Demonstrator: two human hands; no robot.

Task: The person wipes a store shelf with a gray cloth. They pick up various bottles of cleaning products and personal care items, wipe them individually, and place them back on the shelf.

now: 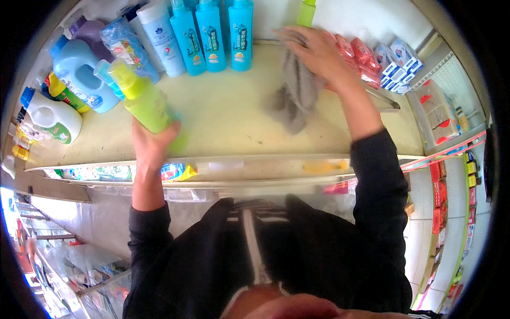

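My left hand (pixel 153 141) is wrapped around a yellow-green spray bottle (pixel 145 105) with a clear cap, held tilted above the left part of the shelf board (pixel 223 115). A blue clear-capped bottle (pixel 107 77) shows just behind it; whether my hand also holds that one, I cannot tell. A grey cloth (pixel 297 91), blurred, hangs from my right hand (pixel 318 54) over the right part of the board. Just beyond those fingers, another yellow-green bottle (pixel 306 14) stands against the back wall, its lower part hidden by the hand. It is unclear whether the fingers touch it.
Several turquoise spray bottles (pixel 211 44) line the back. Detergent jugs (pixel 85 75) crowd the left end. Red packets (pixel 364 56) and blue-white boxes (pixel 398 65) are stacked at the right, near a metal bar (pixel 382 97). A lower shelf (pixel 255 175) holds packaged goods.
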